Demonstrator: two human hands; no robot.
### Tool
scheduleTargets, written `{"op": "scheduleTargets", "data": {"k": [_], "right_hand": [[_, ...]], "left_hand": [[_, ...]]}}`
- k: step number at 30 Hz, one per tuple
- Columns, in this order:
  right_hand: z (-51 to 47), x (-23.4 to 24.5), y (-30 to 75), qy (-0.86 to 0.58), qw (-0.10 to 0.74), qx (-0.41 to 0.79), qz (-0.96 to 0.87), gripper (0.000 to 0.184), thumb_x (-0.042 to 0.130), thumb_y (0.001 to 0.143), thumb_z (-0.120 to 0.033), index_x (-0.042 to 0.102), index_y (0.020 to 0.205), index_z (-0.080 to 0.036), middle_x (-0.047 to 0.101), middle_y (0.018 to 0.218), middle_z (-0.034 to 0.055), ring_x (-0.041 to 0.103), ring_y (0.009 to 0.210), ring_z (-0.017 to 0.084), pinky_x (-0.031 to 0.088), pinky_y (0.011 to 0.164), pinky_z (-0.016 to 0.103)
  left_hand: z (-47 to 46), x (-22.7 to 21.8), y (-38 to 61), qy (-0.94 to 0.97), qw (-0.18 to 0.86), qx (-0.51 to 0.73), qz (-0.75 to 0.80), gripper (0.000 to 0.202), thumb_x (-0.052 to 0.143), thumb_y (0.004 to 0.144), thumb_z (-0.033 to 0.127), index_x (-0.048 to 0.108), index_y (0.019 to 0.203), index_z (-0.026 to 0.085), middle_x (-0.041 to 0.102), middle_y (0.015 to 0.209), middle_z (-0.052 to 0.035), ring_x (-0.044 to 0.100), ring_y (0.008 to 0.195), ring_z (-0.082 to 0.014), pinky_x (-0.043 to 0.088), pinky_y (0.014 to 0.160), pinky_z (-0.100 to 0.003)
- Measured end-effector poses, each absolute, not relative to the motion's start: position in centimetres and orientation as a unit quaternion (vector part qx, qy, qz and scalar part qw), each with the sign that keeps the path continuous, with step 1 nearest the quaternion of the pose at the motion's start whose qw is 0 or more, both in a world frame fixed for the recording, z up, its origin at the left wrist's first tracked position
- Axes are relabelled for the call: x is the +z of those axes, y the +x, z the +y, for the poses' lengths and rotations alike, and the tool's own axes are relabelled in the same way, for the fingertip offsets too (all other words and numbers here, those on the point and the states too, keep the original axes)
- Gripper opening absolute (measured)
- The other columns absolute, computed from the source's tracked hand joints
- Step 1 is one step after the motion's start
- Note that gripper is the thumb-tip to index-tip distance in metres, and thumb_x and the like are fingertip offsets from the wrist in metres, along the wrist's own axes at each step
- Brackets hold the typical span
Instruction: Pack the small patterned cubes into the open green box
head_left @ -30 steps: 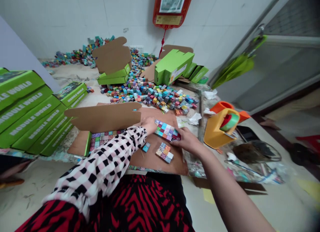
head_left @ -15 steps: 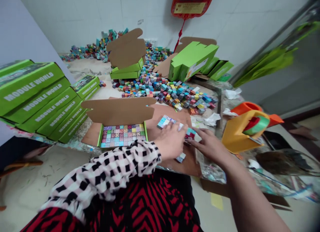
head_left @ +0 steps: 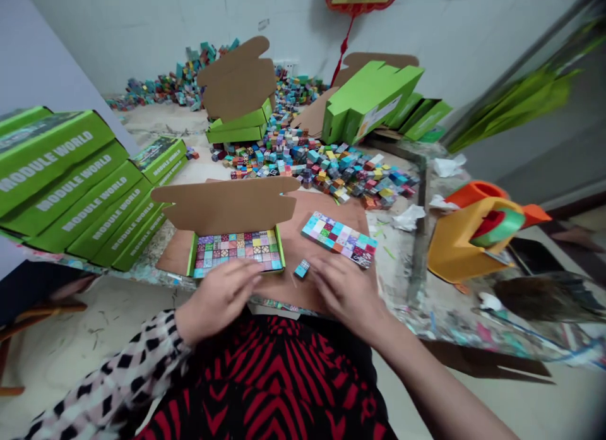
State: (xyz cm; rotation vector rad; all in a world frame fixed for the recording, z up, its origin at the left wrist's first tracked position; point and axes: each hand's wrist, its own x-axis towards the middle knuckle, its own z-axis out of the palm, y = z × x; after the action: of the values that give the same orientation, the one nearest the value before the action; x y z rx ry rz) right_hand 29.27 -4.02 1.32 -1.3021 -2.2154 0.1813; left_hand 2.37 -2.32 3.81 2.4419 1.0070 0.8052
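Head view: left hand (head_left: 218,299) and right hand (head_left: 344,290), grips wide, flank small patterned cube (head_left: 302,268) on brown cardboard (head_left: 303,287).

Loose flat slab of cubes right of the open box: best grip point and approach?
Probably pinch the slab of cubes across its two long edges, from above. It lies flat on the brown cardboard sheet as one layer of separate cubes, so squeezing inward should keep it together. The right hand is nearest, just in front of it.

Open box (head_left: 235,250) left of cube slab (head_left: 339,238) (loose cube pile (head_left: 326,168) behind).
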Motion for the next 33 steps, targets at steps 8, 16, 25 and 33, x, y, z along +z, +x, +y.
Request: {"op": "scheduleTargets", "data": {"k": [8,16,25,33], "right_hand": [[0.5,2.6,20.0,-0.434,0.101,0.013,-0.895,0.046,0.035,0.098,-0.035,0.056,0.128,-0.007,0.058,0.129,0.0186,0.054,0.119,0.028,0.023,0.113,0.052],[1.3,1.5,18.1,-0.463,0.001,0.030,-0.886,0.061,0.030,0.097,-0.050,0.053,0.133,-0.006,0.053,0.134,0.0221,0.051,0.123,0.032,0.015,0.114,0.054],[1.4,1.6,18.2,-0.461,0.032,0.019,-0.887,0.051,0.035,0.097,-0.047,0.059,0.126,-0.012,0.062,0.119,0.0170,0.058,0.110,0.028,0.025,0.111,0.052],[-1.3,1.3,25.2,-0.459,0.242,0.021,-0.855,0.034,0.039,0.094,-0.019,0.060,0.121,-0.016,0.058,0.125,0.0140,0.053,0.116,0.023,0.039,0.104,0.045]], "left_hand": [[2.4,1.7,-2.2,0.844,0.111,0.074,0.519,0.042,0.037,0.094,0.032,0.057,0.128,0.015,0.056,0.134,-0.0143,0.053,0.123,-0.0261,0.042,0.105,-0.044],[2.6,0.9,-2.2,0.861,0.082,0.006,0.502,0.045,0.038,0.096,0.037,0.054,0.132,0.015,0.056,0.134,-0.0148,0.051,0.125,-0.0286,0.038,0.107,-0.047],[2.7,1.2,-2.0,0.863,0.066,-0.032,0.500,0.046,0.035,0.096,0.033,0.051,0.135,0.012,0.055,0.134,-0.0158,0.053,0.122,-0.0281,0.042,0.103,-0.042],[2.6,1.1,-2.3,0.853,0.047,-0.011,0.520,0.046,0.031,0.096,0.036,0.053,0.133,0.019,0.053,0.131,-0.0164,0.059,0.113,-0.0305,0.049,0.093,-0.046]]}}
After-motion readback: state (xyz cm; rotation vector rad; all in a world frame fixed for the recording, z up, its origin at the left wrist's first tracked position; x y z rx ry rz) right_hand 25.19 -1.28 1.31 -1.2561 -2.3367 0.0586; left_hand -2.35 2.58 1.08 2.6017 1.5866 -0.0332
